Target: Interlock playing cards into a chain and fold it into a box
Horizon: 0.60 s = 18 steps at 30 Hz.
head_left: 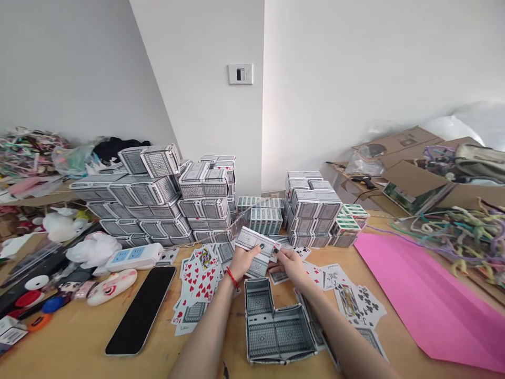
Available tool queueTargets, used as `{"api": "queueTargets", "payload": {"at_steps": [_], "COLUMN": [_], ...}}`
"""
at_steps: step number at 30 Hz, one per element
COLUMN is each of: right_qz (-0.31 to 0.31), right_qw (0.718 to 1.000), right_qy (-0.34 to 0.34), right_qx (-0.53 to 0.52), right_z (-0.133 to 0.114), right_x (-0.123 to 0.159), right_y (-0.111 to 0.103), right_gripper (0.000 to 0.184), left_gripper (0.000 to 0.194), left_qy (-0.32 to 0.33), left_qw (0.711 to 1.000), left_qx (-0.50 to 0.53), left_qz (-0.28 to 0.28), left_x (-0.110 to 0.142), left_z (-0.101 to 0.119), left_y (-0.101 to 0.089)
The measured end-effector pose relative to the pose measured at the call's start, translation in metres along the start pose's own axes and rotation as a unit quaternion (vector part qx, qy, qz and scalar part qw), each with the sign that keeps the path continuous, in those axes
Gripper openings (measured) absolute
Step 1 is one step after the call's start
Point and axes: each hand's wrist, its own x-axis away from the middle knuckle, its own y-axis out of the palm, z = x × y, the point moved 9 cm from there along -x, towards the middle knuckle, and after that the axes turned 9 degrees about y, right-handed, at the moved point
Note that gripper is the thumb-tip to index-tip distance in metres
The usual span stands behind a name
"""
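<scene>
My left hand (243, 259), a red cord at its wrist, grips a piece made of playing cards (249, 240), grey-patterned backs outward, above the middle of the table. At the right edge of this piece, the fingers of my right hand (291, 264) pinch a card showing a red mark; how the cards join is partly hidden. Just below both hands lies an L-shaped open tray built from playing cards (260, 337), with upright walls. Loose playing cards, several face up, spread left (199, 279) and right (349, 300) of my forearms.
Stacked card blocks stand at the back left (142, 192) and back right (313, 208), with green-and-white card boxes (266, 218) between. A black phone (141, 310), power strip (134, 256) and toys lie left. Pink paper (430, 300), pipe cleaners (469, 242) and cardboard boxes (406, 139) are right.
</scene>
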Motion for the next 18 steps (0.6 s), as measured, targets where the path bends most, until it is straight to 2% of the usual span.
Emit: {"api": "queueTargets", "payload": {"at_steps": [2, 4, 6, 11, 18], "right_qz": [-0.082, -0.182, -0.233, -0.219, -0.164], "right_qw": [0.996, 0.976, 0.956, 0.952, 0.968], "right_qy": [0.003, 0.013, 0.028, 0.052, 0.051], "right_qx": [-0.046, -0.121, -0.177, -0.206, -0.181], "right_z": [-0.004, -0.007, -0.007, -0.002, -0.002], "right_x": [0.003, 0.009, 0.012, 0.008, 0.004], "right_y": [0.006, 0.015, 0.018, 0.017, 0.018], "right_gripper": [0.024, 0.028, 0.029, 0.022, 0.022], "left_gripper": [0.028, 0.031, 0.032, 0.034, 0.036], "left_qy": [-0.019, -0.036, -0.051, -0.084, -0.096], "left_qw": [1.000, 0.998, 0.997, 0.991, 0.985], "left_qx": [0.022, 0.045, 0.065, 0.106, 0.137], "left_qz": [0.011, 0.013, 0.008, -0.020, -0.028], "left_x": [0.000, 0.001, 0.003, 0.009, 0.013], "left_z": [-0.005, -0.007, -0.008, -0.006, -0.003], "left_y": [-0.003, -0.004, -0.003, 0.005, 0.011]}}
